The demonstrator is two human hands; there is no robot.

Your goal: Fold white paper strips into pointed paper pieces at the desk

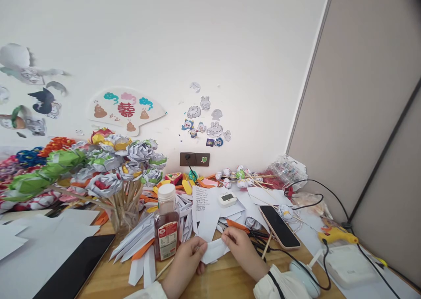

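Note:
Between my two hands is a small folded strip of white paper point(214, 250), held just above the front of the wooden table. My left hand point(188, 260) pinches its left end, the thumb on top. At the other end, my right hand point(241, 248) grips the paper's upper right corner between thumb and fingers. A bottle point(167, 224) of reddish-brown liquid with a white cap stands upright close to my left hand. Left of it lies a pile of folded white paper strips point(141, 237) with some orange ones among them.
Paper flowers point(112, 171) on sticks fill a clear container at the left, behind a black tablet point(77, 268). A phone point(279, 226), a white timer point(226, 198), a yellow glue gun point(337, 236) and trailing black cables occupy the right side. Written paper point(205, 207) lies ahead.

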